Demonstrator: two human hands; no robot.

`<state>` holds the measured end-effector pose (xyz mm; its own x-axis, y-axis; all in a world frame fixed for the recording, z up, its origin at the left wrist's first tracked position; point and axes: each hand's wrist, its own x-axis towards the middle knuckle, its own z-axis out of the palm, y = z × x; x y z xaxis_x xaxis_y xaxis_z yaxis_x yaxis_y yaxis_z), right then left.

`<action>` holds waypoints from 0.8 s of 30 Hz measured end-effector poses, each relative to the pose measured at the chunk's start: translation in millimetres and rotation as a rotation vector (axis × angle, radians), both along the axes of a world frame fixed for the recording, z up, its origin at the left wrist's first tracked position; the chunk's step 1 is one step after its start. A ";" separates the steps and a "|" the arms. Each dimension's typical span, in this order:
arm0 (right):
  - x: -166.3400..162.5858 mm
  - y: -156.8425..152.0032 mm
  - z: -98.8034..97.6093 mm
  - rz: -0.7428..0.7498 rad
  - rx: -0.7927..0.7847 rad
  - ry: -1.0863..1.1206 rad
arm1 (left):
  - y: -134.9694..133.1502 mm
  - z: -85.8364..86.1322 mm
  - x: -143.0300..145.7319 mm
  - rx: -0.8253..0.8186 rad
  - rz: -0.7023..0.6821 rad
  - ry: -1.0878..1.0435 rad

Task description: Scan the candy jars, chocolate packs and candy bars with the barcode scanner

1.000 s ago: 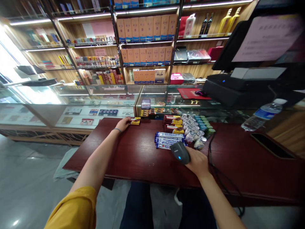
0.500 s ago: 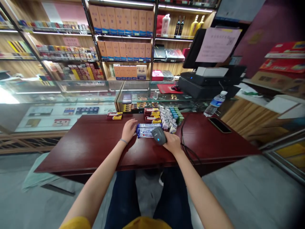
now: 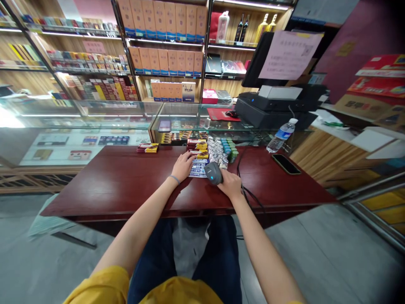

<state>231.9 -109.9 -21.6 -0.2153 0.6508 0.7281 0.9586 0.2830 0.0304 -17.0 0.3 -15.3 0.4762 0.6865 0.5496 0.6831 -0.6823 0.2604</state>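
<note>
My right hand point(image 3: 231, 184) is closed around a grey barcode scanner point(image 3: 213, 172) with a blue light, held just above the dark red table point(image 3: 126, 181). Its black cable point(image 3: 249, 194) trails off the table's near edge. My left hand point(image 3: 183, 165) rests on the blue and white snack bars point(image 3: 198, 170) lying just left of the scanner, fingers curled over them. Behind them sit red and yellow chocolate bars point(image 3: 198, 147) and several small jars point(image 3: 218, 153) with silver and green lids. Another red and yellow bar point(image 3: 147, 147) lies apart at the table's far left.
A phone point(image 3: 286, 163) lies on the table's right side, with a water bottle point(image 3: 280, 136) behind it. A glass display counter point(image 3: 104, 122) runs behind the table, carrying a till and screen point(image 3: 272, 105) at right. Shelves of boxed goods point(image 3: 164, 50) fill the back wall.
My left hand left the red and yellow bar at the far left and came right onto the blue and white bars. The camera swung right and drew back; the scanner stayed in my right hand.
</note>
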 end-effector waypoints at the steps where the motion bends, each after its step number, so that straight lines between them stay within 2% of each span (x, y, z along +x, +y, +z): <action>1: -0.7 0.1 0.1 -0.012 0.009 0.005 | 5.1 2.9 4.0 -0.003 -0.013 0.016; 6: -3.3 0.5 0.1 -0.034 0.066 0.039 | 32.2 14.2 20.0 -0.077 -0.093 0.065; 14: -3.6 0.4 -1.9 -0.069 -0.022 0.047 | 47.8 20.3 28.3 -0.151 -0.004 0.156; 19: -4.3 -0.4 -2.1 -0.060 -0.005 0.049 | 43.2 25.1 18.7 -0.124 -0.023 0.235; 22: -3.8 -1.1 -1.0 -0.036 -0.007 0.038 | 30.9 24.9 3.9 -0.056 -0.013 0.108; 24: -5.8 -1.2 0.3 -0.020 -0.017 0.034 | 20.3 23.5 -8.0 -0.025 0.043 -0.044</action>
